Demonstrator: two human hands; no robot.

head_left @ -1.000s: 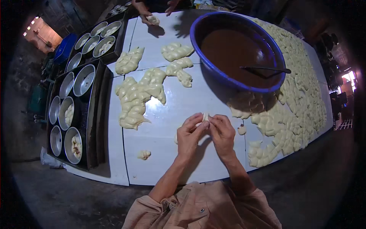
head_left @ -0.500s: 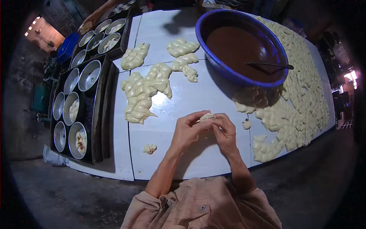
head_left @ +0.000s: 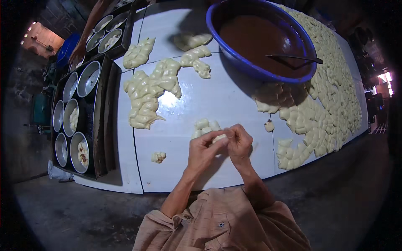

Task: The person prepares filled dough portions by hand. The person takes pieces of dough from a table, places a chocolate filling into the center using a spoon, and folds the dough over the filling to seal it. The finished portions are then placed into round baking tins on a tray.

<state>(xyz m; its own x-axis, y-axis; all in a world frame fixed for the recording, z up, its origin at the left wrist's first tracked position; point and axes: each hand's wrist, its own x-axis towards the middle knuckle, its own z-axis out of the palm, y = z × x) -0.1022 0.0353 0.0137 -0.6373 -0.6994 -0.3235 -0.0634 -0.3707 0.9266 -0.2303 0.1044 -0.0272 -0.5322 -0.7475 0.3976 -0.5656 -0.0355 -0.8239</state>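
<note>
Remotely, I see the left hand (head_left: 205, 151) half curled, thumb and fingers pinching a small dough piece (head_left: 219, 138) above the white table (head_left: 184, 171), near a cluster of dough lumps (head_left: 202, 125). Bent fingers bring the right hand (head_left: 240, 144) against it; whether they grip, I cannot tell.
</note>
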